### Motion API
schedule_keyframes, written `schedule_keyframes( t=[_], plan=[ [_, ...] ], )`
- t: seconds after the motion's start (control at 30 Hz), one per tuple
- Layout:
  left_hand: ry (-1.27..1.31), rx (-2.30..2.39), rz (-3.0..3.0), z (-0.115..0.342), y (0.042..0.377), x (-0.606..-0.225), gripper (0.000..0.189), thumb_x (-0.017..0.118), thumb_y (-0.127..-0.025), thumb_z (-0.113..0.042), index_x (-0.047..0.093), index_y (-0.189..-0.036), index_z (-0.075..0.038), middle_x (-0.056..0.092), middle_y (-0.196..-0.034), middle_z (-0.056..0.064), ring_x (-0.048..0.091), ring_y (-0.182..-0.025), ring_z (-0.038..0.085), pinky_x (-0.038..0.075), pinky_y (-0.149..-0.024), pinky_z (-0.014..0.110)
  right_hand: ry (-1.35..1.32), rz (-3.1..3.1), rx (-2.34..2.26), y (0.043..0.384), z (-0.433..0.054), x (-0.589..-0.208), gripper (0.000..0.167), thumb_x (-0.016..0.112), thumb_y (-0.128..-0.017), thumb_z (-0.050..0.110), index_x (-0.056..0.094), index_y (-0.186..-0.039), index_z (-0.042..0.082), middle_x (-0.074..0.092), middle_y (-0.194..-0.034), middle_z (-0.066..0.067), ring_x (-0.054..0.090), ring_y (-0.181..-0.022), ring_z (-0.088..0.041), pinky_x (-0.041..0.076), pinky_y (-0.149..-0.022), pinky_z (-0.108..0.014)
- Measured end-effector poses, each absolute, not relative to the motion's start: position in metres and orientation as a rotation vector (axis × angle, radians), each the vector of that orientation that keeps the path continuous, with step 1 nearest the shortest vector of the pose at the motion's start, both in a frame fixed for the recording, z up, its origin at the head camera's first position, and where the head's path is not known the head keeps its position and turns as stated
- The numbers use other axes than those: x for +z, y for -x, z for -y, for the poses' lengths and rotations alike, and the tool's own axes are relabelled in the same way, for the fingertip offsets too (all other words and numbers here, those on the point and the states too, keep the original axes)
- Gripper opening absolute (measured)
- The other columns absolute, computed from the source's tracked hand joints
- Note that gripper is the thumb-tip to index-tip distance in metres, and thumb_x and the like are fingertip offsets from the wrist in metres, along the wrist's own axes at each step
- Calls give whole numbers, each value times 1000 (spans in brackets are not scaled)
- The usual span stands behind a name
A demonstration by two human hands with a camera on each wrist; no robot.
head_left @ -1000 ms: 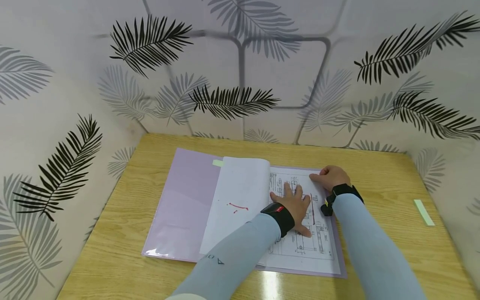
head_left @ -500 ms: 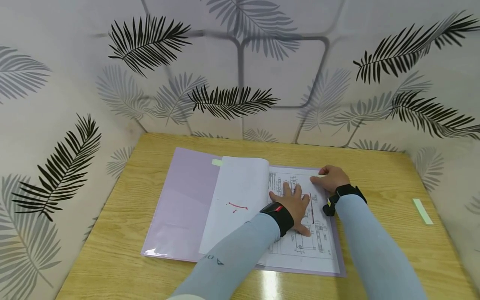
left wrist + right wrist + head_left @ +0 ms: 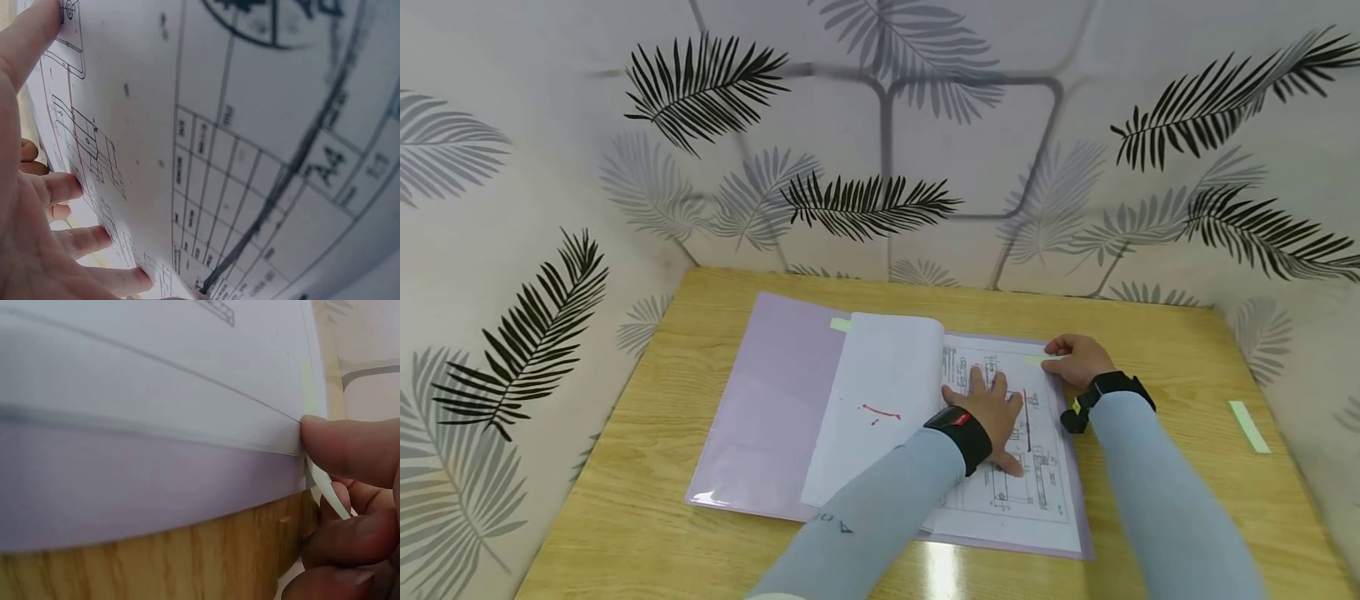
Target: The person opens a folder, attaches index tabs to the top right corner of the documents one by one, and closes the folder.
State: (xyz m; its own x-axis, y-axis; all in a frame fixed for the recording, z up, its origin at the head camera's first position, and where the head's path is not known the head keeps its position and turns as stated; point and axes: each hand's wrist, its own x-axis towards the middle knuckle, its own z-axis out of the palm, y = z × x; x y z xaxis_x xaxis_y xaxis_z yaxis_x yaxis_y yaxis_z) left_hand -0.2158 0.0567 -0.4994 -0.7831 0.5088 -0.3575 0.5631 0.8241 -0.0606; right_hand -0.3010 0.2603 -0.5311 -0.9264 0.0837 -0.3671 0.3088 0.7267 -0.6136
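Note:
A lilac folder (image 3: 775, 392) lies opened out on the table, with a blank-backed page (image 3: 887, 358) turned over to the left. My left hand (image 3: 988, 417) rests with spread fingers on the printed technical drawing sheet (image 3: 1048, 508) on the right side. At that sheet's upper right corner, my right hand (image 3: 1078, 361) holds a pale green sticky strip (image 3: 307, 387). One part of the strip lies along the sheet's edge; the other bends down past the edge among the curled fingers. The thumb (image 3: 331, 444) presses at the edge. What the hidden fingertips touch cannot be told.
Another pale green strip (image 3: 1249, 427) lies on the wooden table (image 3: 1165, 358) to the right. A small green tab (image 3: 840, 324) sticks out at the turned page's upper left. A leaf-patterned wall covering (image 3: 842, 125) rises behind the table.
My right hand has shifted slightly right, toward and over the sheet's edge, uncovering green strip on the corner. The left hand has stayed on the sheet.

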Motion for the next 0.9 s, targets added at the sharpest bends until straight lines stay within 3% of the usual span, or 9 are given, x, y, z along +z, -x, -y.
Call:
schedule_keyframes(
  t=[0.2, 0.33, 0.43, 0.57, 0.9],
  plan=[
    [-801, -236, -2673, -59, 216, -504, 112, 62, -59, -84, 23, -153, -36, 17, -159, 3, 19, -142, 39, 37, -92, 68, -329, -2620, -1014, 301, -261, -532, 34, 63, -92, 22, 57, -120, 4, 52, -115, -19, 47, -100, -36, 41, -85, -44],
    [-790, -233, -2677, -60, 218, -508, 114, 63, -56, -85, 24, -152, -37, 18, -159, 3, 19, -142, 39, 37, -91, 69, -376, -2649, -954, 302, -253, -531, 48, 64, -89, 46, 57, -114, 6, 54, -109, -17, 50, -94, -33, 44, -72, -38],
    [-779, -246, -2666, -62, 221, -514, 116, 62, -55, -86, 22, -152, -38, 16, -160, 2, 18, -142, 39, 37, -90, 70, -396, -2681, -878, 301, -245, -527, 54, 67, -83, 54, 56, -105, 6, 54, -98, -15, 51, -85, -30, 41, -61, -34],
    [-773, -261, -2651, -65, 223, -519, 117, 61, -54, -87, 20, -153, -38, 13, -160, 2, 16, -143, 39, 36, -90, 71, -382, -2695, -830, 298, -239, -520, 43, 67, -87, 44, 54, -100, 5, 52, -93, -14, 50, -81, -29, 38, -60, -35],
    [-787, -274, -2690, -65, 223, -524, 119, 60, -52, -89, 22, -152, -38, 17, -159, 3, 18, -142, 41, 38, -87, 71, -327, -2713, -867, 299, -245, -523, 27, 60, -94, 27, 57, -107, 3, 56, -101, -18, 52, -86, -32, 43, -66, -35]
  ],
)
